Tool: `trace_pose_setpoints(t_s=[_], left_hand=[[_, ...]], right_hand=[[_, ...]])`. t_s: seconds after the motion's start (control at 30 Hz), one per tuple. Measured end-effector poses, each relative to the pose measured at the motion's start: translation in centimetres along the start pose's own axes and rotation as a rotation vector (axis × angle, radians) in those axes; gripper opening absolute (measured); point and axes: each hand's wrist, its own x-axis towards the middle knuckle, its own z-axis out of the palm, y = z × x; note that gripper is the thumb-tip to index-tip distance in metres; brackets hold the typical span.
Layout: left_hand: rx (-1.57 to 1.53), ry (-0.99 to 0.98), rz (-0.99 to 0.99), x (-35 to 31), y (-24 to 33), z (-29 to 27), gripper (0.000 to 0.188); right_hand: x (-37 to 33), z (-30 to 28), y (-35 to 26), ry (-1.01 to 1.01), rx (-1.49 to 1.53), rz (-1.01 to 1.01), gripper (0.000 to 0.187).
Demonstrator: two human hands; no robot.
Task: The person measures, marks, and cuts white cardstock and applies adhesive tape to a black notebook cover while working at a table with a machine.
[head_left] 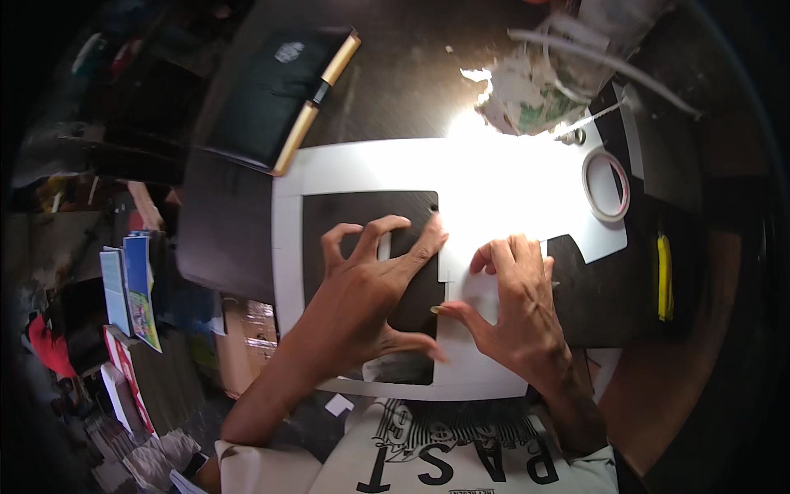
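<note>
Sheet: flat white card [494,189] with a rectangular cut-out, on the dark table [411,74].
Tape: white ring [606,184], far right.
Left hand [374,280]: fingertips pressing, grasping nothing.
Right hand [514,300]: flat on the card, released.

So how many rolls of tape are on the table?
1. The roll of tape lies flat at the right end of the white card sheet, beyond the right hand. The glare and the clutter at the table's far edge could hide another.
</note>
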Motion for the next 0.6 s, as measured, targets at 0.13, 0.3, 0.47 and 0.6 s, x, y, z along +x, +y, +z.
trace_pose_setpoints(t_s=[0.13, 0.3, 0.47, 0.6], left_hand=[[0.038, 0.696, 0.011, 1.3, -11.1, -3.0, 0.097], [0.054, 0.561, -0.711, 3.4, -19.1, -11.0, 0.13], [-0.099, 0.238, -0.679, 6.0, -20.1, -13.5, 0.114], [-0.245, 0.138, -0.706, 5.7, -19.3, -15.8, 0.109]], right_hand=[[-1.5, -0.7, 0.4, 0.094, 0.088, -0.048, 0.054], [-3.0, -2.5, 3.7, 0.273, -0.22, -0.031, 0.067], [0.8, -4.6, 9.3, 0.267, -0.324, 0.011, 0.062], [3.5, -4.5, 12.4, 0.425, -0.53, 0.05, 0.057]])
